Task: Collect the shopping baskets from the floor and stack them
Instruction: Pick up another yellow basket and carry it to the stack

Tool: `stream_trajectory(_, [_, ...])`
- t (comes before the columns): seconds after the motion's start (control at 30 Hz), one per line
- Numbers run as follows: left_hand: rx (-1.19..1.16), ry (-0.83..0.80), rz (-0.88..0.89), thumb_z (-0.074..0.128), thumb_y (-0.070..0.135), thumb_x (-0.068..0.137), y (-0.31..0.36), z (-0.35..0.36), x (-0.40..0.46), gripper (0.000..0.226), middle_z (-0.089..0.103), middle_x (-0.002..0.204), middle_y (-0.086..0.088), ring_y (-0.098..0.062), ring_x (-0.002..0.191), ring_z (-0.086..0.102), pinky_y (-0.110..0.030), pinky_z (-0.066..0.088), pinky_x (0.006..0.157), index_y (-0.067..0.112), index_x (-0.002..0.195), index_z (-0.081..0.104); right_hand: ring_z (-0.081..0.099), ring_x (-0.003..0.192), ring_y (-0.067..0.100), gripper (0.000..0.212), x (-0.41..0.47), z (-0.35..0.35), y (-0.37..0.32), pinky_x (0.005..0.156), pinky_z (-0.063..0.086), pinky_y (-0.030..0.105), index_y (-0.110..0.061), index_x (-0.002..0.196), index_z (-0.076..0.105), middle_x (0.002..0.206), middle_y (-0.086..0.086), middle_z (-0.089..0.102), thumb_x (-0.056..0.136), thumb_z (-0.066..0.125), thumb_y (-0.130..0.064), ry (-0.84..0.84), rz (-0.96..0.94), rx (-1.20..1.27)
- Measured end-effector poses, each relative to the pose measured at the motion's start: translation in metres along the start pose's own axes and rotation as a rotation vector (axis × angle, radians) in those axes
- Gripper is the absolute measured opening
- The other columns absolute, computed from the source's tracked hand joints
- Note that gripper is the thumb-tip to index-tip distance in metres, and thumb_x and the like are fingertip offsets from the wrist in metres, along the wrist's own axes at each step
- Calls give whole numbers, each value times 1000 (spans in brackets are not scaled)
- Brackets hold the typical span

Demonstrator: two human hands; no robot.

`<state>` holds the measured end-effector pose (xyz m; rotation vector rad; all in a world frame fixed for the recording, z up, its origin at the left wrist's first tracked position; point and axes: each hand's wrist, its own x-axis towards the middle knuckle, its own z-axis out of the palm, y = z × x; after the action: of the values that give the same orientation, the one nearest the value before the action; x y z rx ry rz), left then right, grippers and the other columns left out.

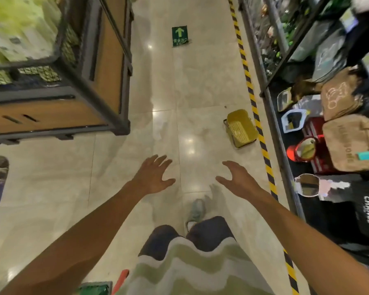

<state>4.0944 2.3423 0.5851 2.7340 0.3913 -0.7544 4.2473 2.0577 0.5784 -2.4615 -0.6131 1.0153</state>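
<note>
A yellow shopping basket [241,128] stands on the tiled floor ahead and to the right, close to the striped floor tape. My left hand [152,174] is stretched out over the floor with its fingers spread and nothing in it. My right hand [235,179] reaches forward beside it, also spread and holding nothing, well short of the basket. At the bottom edge, part of a green basket [94,289] with a red handle [120,281] shows near my legs.
A wood-and-metal display stand [90,81] fills the left. Shelves with bags and mirrors [339,135] line the right behind yellow-black tape [255,109]. A green arrow sticker [179,36] marks the floor far ahead. My foot [196,210] is below my hands.
</note>
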Motion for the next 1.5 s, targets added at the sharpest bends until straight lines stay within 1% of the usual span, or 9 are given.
stream_trajectory(0.17, [3, -39, 68, 43, 69, 94, -12, -71, 98, 82, 6, 169, 1, -24, 155, 4, -40, -1, 124, 29, 160, 15, 29, 146, 20, 71, 66, -56, -11, 118, 29, 41, -25, 151, 35, 159, -1, 31, 92, 59, -55, 53, 98, 49])
stream_trajectory(0.27, [53, -79, 137, 43, 68, 95, -18, -104, 158, 82, 6, 169, 0, -24, 155, 3, -40, 0, 124, 28, 161, 15, 30, 145, 21, 71, 99, -80, -10, 116, 29, 37, -23, 151, 37, 158, 0, 34, 91, 60, -54, 90, 163, 88])
stream_trajectory(0.43, [204, -118, 279, 42, 67, 95, -28, -159, 265, 82, 8, 169, 0, -25, 155, 5, -41, 6, 125, 25, 161, 16, 29, 146, 23, 75, 153, -114, -15, 118, 28, 37, -20, 153, 32, 159, 3, 32, 92, 59, -55, 142, 320, 134])
stream_trajectory(0.57, [319, -160, 406, 37, 69, 95, -27, -205, 337, 83, 6, 169, -1, -25, 155, 5, -41, 5, 125, 25, 161, 12, 31, 145, 23, 75, 180, -137, -24, 118, 29, 39, -21, 153, 32, 159, 2, 33, 92, 59, -55, 199, 445, 203])
stream_trajectory(0.73, [408, -202, 518, 38, 68, 96, -9, -241, 415, 83, 5, 169, -2, -27, 155, 6, -43, 6, 124, 24, 161, 13, 31, 145, 23, 75, 201, -154, -16, 118, 29, 40, -22, 153, 34, 158, 1, 34, 91, 61, -54, 281, 597, 305])
stream_trajectory(0.97, [502, -282, 569, 42, 67, 95, 45, -255, 503, 83, 10, 168, -2, -27, 154, 8, -41, 7, 125, 24, 161, 15, 33, 143, 23, 75, 234, -169, 28, 116, 31, 39, -22, 151, 37, 156, 2, 38, 89, 66, -52, 321, 694, 444])
stream_trajectory(1.17, [501, -344, 575, 47, 63, 95, 106, -251, 573, 83, 12, 168, -4, -27, 154, 11, -40, 9, 125, 22, 160, 17, 34, 143, 23, 74, 269, -191, 81, 114, 34, 40, -19, 150, 38, 155, 4, 39, 89, 66, -50, 332, 736, 545])
stream_trajectory(1.37, [461, -347, 615, 52, 58, 95, 139, -208, 645, 83, 15, 167, -5, -28, 153, 15, -40, 13, 125, 20, 160, 18, 35, 142, 25, 73, 312, -181, 126, 115, 35, 42, -15, 150, 38, 155, 6, 40, 90, 67, -45, 317, 778, 563])
stream_trajectory(1.5, [473, -379, 656, 56, 56, 93, 137, -160, 696, 86, 15, 167, -6, -28, 152, 16, -39, 15, 124, 19, 160, 18, 29, 145, 22, 74, 346, -147, 153, 115, 33, 42, -20, 153, 32, 158, 2, 33, 92, 65, -43, 264, 826, 597])
